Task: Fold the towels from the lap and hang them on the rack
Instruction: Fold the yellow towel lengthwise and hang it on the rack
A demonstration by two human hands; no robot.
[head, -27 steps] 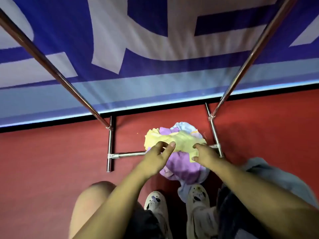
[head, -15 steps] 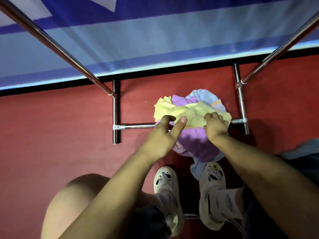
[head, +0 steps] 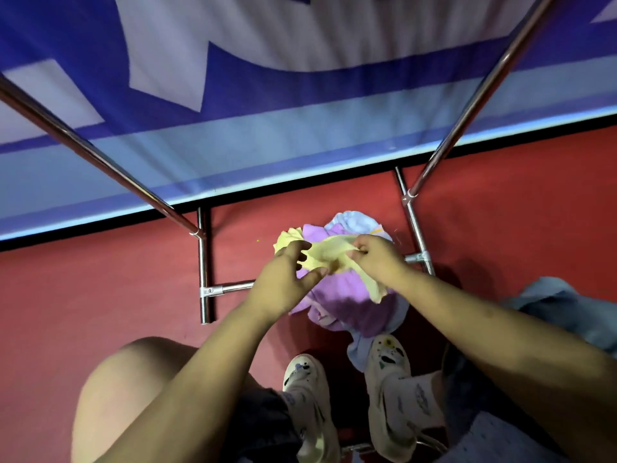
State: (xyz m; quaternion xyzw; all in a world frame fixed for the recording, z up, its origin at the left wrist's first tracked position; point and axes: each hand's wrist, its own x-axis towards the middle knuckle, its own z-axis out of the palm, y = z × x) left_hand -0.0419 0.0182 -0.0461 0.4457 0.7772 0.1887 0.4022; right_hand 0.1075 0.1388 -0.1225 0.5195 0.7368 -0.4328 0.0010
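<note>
A yellow towel (head: 329, 253) is stretched between my two hands above a heap on the red floor. My right hand (head: 379, 259) pinches its right part, and a strip of it hangs below that hand. My left hand (head: 287, 282) grips its left part with fingers spread. Under it lie a purple towel (head: 347, 302) and a light blue towel (head: 354, 220). The chrome rack (head: 203, 262) stands around the heap, its two uprights rising left and right and a low crossbar running behind my hands.
A blue and white banner (head: 300, 95) hangs behind the rack. Another light blue cloth (head: 567, 309) lies on my right thigh. My two white shoes (head: 310, 396) rest on the red floor (head: 83, 295) just below the heap.
The camera tilted up and down. My hands have gathered the yellow towel and lifted it off the heap, pulling it taut between them; the right hand has closed on it.
</note>
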